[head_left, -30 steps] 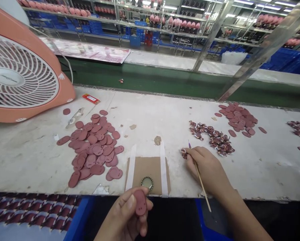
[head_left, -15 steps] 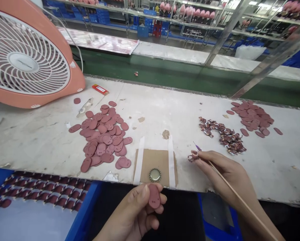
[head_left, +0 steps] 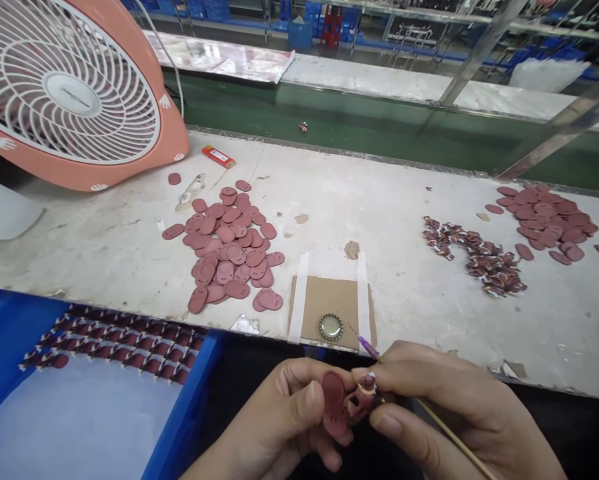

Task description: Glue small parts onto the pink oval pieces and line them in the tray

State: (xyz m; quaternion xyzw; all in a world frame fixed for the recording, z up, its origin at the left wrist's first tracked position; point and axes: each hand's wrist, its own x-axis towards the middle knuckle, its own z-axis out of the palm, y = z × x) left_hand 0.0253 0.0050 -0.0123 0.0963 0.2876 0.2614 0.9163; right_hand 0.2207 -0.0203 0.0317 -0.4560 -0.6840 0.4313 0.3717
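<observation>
Your left hand pinches a pink oval between thumb and fingers. Your right hand is closed on a small printed piece pressed against that oval, with a thin stick held in the same fingers. The stick's purple tip points far, and its long wood tail points near and right. Both hands are up in the air, just past the near edge of the bench. The small piece could slip if your grip goes loose, and it could fall into the dark gap below the edge. The purple tip could hit the bottle cap if the stick swings left, as the cap sits close by on the cardboard. If your left hand moves too far left, it could bump the wall of the blue bin and knock its rows of pieces. You have the most room to move in the dark gap, right in front of you.
</observation>
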